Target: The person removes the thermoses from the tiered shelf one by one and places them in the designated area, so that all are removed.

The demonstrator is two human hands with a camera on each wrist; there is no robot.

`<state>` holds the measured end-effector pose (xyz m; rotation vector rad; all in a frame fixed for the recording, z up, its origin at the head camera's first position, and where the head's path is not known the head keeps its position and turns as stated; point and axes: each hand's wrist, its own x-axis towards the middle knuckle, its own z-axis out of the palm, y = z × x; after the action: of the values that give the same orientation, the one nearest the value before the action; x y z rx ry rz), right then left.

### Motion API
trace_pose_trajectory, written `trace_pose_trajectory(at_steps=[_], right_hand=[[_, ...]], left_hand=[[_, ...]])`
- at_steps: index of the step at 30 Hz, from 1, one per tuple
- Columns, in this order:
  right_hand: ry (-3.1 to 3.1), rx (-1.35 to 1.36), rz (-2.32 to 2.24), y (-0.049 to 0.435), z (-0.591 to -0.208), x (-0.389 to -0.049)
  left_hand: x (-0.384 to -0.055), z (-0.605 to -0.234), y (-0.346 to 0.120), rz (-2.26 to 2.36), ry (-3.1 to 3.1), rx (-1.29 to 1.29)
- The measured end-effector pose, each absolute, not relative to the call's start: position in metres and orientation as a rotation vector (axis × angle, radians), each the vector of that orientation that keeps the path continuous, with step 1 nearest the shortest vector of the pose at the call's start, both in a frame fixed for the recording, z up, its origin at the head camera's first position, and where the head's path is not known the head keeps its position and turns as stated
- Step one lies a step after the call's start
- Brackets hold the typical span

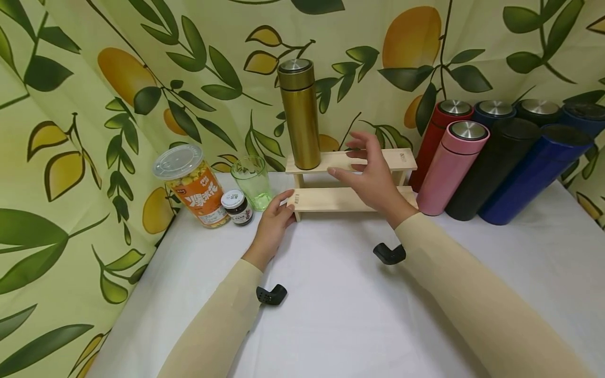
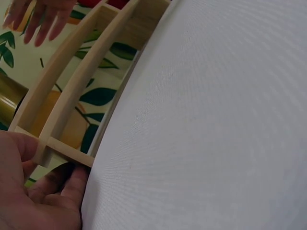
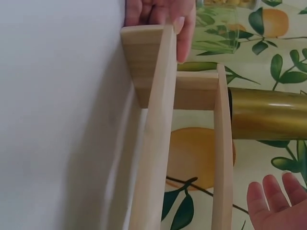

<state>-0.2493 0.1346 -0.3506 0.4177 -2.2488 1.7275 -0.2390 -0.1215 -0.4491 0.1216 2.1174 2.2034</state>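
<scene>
A two-step wooden rack (image 1: 331,199) stands on the table near the fabric. At its left end my left hand (image 1: 276,215) grips the lower step, the thumb near the front corner and the other fingers curled by the side panel (image 2: 69,152). Upright on the upper step's left part is a gold thermos bottle (image 1: 300,115) with a silver-topped lid. My right hand (image 1: 371,173) hovers over the rack's right half, fingers spread and holding nothing. In the right wrist view its fingertips (image 3: 276,191) show beside the upper step, apart from the gold bottle.
Left of the rack are a green glass (image 1: 250,181), a small dark jar (image 1: 237,209) and a tub of yellow snacks (image 1: 194,186). Several thermos bottles crowd the right, with a pink bottle (image 1: 451,170) in front. Patterned fabric (image 1: 212,31) hangs behind.
</scene>
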Motion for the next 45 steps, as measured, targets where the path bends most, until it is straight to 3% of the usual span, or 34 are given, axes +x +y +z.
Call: trace_pose_trajectory(at_steps=[28, 45], right_hand=[[-2.24, 0.36, 1.784, 0.072, -0.326, -0.308], [-2.28, 0.31, 1.69, 0.068, -0.323, -0.303]], left_hand=[[-0.245, -0.445, -0.126, 2.207, 2.118, 0.129], [-0.241, -0.449, -0.122, 2.209, 2.099, 0.123]])
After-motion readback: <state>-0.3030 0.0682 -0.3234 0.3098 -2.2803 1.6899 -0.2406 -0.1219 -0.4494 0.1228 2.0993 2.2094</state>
